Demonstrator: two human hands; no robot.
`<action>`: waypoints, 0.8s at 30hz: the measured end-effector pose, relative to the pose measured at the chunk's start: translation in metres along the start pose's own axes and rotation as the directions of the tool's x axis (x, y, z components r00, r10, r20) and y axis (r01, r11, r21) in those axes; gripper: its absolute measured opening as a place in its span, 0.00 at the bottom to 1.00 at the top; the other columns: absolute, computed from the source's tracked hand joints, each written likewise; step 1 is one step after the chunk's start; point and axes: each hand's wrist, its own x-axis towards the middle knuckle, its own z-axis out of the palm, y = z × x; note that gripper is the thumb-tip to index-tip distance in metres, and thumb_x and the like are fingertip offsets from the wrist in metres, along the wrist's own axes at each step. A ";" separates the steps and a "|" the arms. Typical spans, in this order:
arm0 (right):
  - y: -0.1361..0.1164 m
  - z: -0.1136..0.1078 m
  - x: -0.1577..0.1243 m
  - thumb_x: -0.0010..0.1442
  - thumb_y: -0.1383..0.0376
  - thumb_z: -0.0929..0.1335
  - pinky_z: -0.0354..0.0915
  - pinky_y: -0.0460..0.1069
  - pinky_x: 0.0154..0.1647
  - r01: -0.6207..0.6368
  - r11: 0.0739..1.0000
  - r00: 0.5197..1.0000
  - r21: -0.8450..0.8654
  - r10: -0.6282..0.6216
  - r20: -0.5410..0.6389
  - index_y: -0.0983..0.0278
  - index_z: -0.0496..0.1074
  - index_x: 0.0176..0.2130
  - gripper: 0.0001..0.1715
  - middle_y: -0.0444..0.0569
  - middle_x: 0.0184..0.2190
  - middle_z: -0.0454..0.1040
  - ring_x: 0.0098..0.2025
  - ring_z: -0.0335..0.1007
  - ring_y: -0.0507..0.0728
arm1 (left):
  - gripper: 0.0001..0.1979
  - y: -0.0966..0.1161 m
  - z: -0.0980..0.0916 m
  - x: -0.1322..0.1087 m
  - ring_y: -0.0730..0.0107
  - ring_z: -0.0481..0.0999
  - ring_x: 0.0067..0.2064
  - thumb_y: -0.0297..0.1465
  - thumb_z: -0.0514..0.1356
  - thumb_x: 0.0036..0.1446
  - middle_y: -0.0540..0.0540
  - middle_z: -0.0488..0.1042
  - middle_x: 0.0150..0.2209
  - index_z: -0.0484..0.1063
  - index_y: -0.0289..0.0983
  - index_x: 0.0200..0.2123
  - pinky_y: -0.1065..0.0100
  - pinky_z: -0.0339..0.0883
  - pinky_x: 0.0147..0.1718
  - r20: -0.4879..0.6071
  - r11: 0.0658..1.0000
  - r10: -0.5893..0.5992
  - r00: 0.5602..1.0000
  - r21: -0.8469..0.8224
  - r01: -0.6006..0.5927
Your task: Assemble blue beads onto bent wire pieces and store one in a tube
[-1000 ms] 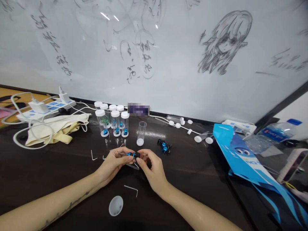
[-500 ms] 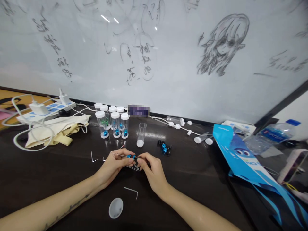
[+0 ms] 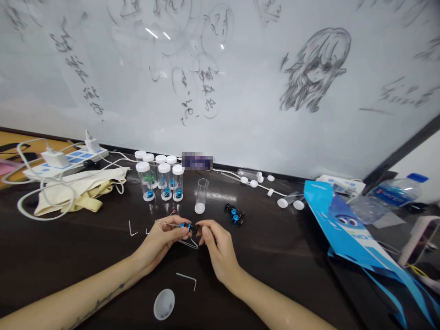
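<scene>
A small blue and black metal part is pinched between the thumb and fingers of my left hand. A thin pale wire or cord runs past that hand and bends back below the part, and a tiny red-tipped end shows above the fingers. On the other side, my right hand has curled fingers at the part's black end; its fingertips appear to touch it, though the exact grip is partly hidden. Behind the hands stands an open clear tube with a white base.
Several capped tubes with blue or green parts stand back left. More blue and black parts lie right of the open tube. Nearer are a hex key and a white cap holding tiny pieces. A blue bag lies right.
My right thumb and fingertips have loosened and shifted slightly at the part's black end, showing more of it. My left hand keeps its pinch. The view has tilted up slightly.
</scene>
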 end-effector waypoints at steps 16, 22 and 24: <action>0.000 0.001 0.002 0.72 0.58 0.57 0.64 0.46 0.35 -0.011 0.996 1.000 0.087 0.011 -0.006 0.62 0.69 0.48 0.17 0.45 0.32 0.72 0.29 0.69 0.51 | 0.10 -0.004 -0.004 0.003 0.74 0.80 0.31 0.26 0.72 0.45 0.46 0.82 0.27 0.81 0.34 0.33 0.76 0.72 0.35 0.005 1.000 0.005 1.000 -0.006 -0.005; 0.003 0.002 0.001 0.72 0.57 0.56 0.64 0.46 0.34 0.012 0.993 1.000 0.120 -0.013 0.007 0.63 0.72 0.44 0.21 0.46 0.31 0.71 0.29 0.69 0.52 | 0.10 -0.004 -0.004 0.003 0.73 0.79 0.31 0.26 0.72 0.45 0.46 0.82 0.28 0.80 0.34 0.33 0.75 0.72 0.35 0.008 1.000 0.005 1.000 -0.002 -0.005; 0.005 0.003 0.001 0.72 0.56 0.55 0.64 0.47 0.34 -0.006 0.995 1.000 0.103 0.005 0.007 0.64 0.73 0.42 0.23 0.46 0.29 0.71 0.30 0.69 0.52 | 0.10 -0.004 -0.004 0.003 0.73 0.79 0.31 0.26 0.72 0.45 0.46 0.82 0.27 0.80 0.34 0.33 0.75 0.72 0.35 0.011 1.000 0.004 1.000 -0.011 -0.004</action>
